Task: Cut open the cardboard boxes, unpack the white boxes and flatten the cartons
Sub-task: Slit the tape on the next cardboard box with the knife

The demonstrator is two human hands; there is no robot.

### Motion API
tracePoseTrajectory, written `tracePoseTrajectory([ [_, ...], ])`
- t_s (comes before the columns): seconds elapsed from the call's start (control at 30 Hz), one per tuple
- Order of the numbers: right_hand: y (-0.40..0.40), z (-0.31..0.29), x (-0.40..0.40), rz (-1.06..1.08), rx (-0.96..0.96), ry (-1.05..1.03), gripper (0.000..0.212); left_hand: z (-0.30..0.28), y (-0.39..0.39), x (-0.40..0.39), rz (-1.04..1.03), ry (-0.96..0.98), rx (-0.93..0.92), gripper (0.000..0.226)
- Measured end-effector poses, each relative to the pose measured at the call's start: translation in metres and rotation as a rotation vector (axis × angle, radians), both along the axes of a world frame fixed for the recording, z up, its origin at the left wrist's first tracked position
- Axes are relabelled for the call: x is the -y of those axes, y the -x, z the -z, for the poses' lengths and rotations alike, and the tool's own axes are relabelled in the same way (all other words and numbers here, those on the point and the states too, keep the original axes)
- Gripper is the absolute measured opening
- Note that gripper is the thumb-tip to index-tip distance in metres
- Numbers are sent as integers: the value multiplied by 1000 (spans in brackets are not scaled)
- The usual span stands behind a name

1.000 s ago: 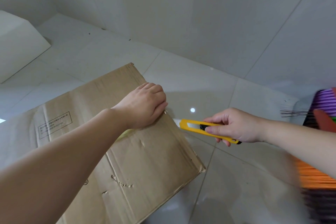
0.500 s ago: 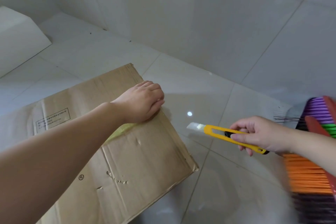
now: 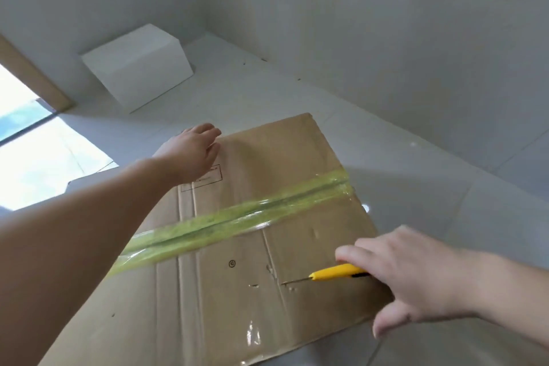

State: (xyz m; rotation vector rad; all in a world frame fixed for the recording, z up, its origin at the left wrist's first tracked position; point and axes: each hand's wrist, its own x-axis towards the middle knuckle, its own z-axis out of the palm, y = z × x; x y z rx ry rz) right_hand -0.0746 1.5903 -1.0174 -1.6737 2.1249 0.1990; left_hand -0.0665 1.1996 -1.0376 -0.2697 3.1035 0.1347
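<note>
Head view: knife (image 3: 338, 272) blade seemingly palm-hidden.

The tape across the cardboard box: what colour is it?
Translucent yellow-green; the tape shows best in the head view.

Yellow cutter (image 3: 338, 272) mostly hidden under right hand (image 3: 416, 279), lower right; cardboard box (image 3: 267, 291) cut off at bottom edge; printed label (image 3: 208, 177) half covered by left hand (image 3: 193, 151), unreadable.

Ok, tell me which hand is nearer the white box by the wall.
Left. The left hand rests open on the far part of the cardboard box, the side toward the white box. The right hand holds the yellow cutter at the near right edge, farther away.
</note>
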Motion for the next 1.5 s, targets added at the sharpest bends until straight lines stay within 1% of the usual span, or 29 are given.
tracePoseTrajectory([
  [0.07, -5, 1, 16, -72, -49, -44, 80, 6, -15, 20, -86, 5, 51, 44],
  [0.13, -4, 1, 25, -71, -81, -62, 78, 12, -25, 35, -149, 4, 81, 46],
  [0.27, 2, 8, 28, -128, -103, -10, 67, 26, -33, 51, -140, 16, 127, 50],
  [0.3, 12, 9, 30, -94, -116, 3, 66, 30, -32, 53, -134, 22, 139, 49],
  [0.37, 45, 6, 39, 107, -215, 7, 69, 35, -31, 56, -162, 52, 128, 44],
  [0.4, 65, 2, 46, 225, -292, 16, 64, 35, -31, 59, -200, 62, 116, 42],
  [0.43, 82, -1, 53, 341, -354, 47, 54, 35, -32, 61, -238, 65, 110, 41],
  [0.47, 96, -2, 57, 482, -370, 124, 44, 36, -34, 64, -267, 67, 103, 40],
  [0.5, 103, -1, 59, 636, -326, 252, 40, 36, -35, 69, -289, 72, 95, 41],
  [0.53, 105, 4, 60, 790, -223, 391, 41, 36, -38, 75, -314, 68, 92, 42],
  [0.57, 99, 11, 61, 926, -78, 501, 42, 35, -41, 81, -345, 59, 93, 43],
  [0.6, 88, 18, 62, 1005, 60, 553, 43, 36, -45, 87, -379, 52, 97, 44],
  [0.63, 74, 25, 65, 1038, 176, 550, 43, 37, -50, 93, -410, 53, 103, 46],
  [0.73, 39, 41, 89, 1021, 461, 492, 47, 39, -62, 113, -545, 43, 144, 53],
  [0.83, 22, 45, 128, 1059, 649, 577, 45, 35, -74, 133, -698, 55, 193, 57],
  [0.9, 17, 46, 153, 1110, 739, 635, 43, 34, -87, 144, -760, 42, 191, 58],
  [1.0, 13, 54, 181, 1180, 780, 645, 42, 36, -97, 148, -744, 30, 150, 56],
  [1.1, 27, 51, 206, 1222, 733, 647, 43, 36, -97, 145, -741, 38, 151, 63],
  [1.13, 38, 45, 215, 1216, 679, 683, 44, 36, -100, 145, -767, 41, 164, 68],
  [1.2, 70, 31, 227, 1197, 485, 779, 45, 38, -113, 145, -817, 42, 184, 74],
  [1.23, 87, 25, 231, 1210, 425, 809, 45, 40, -122, 145, -821, 46, 177, 76],
  [1.27, 100, 22, 234, 1241, 426, 822, 45, 42, -129, 144, -814, 51, 162, 76],
  [1.3, 107, 22, 235, 1260, 471, 803, 44, 43, -132, 142, -802, 47, 150, 77],
  [1.33, 110, 25, 234, 1245, 516, 738, 43, 43, -132, 140, -794, 37, 148, 78],
  [1.4, 105, 30, 227, 1158, 545, 605, 44, 40, -128, 134, -783, 38, 158, 80],
  [1.43, 101, 30, 221, 1130, 565, 564, 45, 38, -125, 131, -775, 51, 168, 81],
  [1.5, 94, 27, 206, 1140, 632, 488, 43, 34, -122, 120, -762, 97, 210, 85],
])
